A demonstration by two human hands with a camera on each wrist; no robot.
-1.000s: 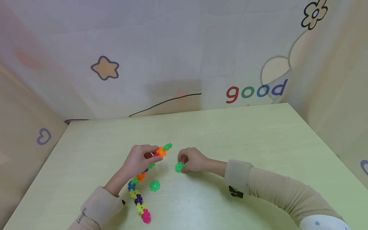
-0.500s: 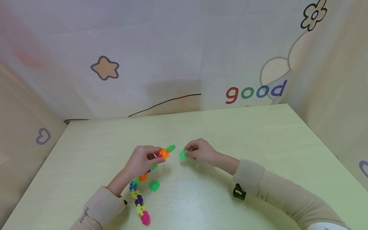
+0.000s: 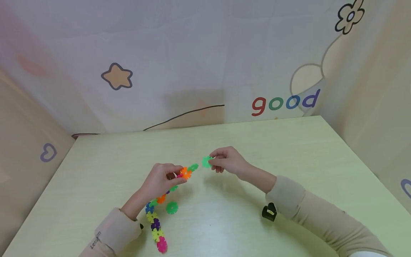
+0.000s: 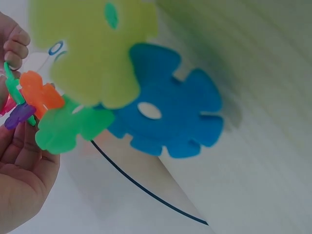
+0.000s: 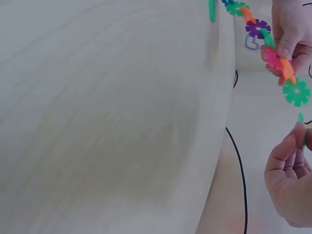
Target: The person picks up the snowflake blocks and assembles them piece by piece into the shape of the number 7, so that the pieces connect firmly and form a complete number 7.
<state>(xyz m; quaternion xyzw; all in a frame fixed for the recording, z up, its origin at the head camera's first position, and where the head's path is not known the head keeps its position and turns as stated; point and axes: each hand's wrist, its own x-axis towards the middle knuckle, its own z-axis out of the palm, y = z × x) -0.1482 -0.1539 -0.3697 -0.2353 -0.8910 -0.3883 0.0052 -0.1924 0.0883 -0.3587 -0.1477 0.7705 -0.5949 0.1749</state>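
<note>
My left hand (image 3: 162,180) pinches a chain of notched plastic flower discs near its far end, around a pink disc (image 5: 273,57) and an orange disc (image 3: 186,173). A green disc (image 3: 193,167) forms the chain's tip beyond the fingers. Below the hand, the chain hangs and trails toward me through green, orange, blue (image 4: 170,105), yellow and purple discs to a pink end disc (image 3: 162,245). My right hand (image 3: 232,161) pinches a loose green disc (image 3: 207,162) between thumb and fingers, a small gap away from the chain's green tip.
Another loose green disc (image 3: 172,207) lies on the pale table (image 3: 257,142), right of the chain. A printed cloth (image 3: 179,53) stands behind the table, with more cloth at both sides. A black clip-like piece (image 3: 269,212) shows under the right cuff.
My right hand has lifted its green disc off to the upper right, away from the tabletop. My left hand has shifted slightly right with the chain.
</note>
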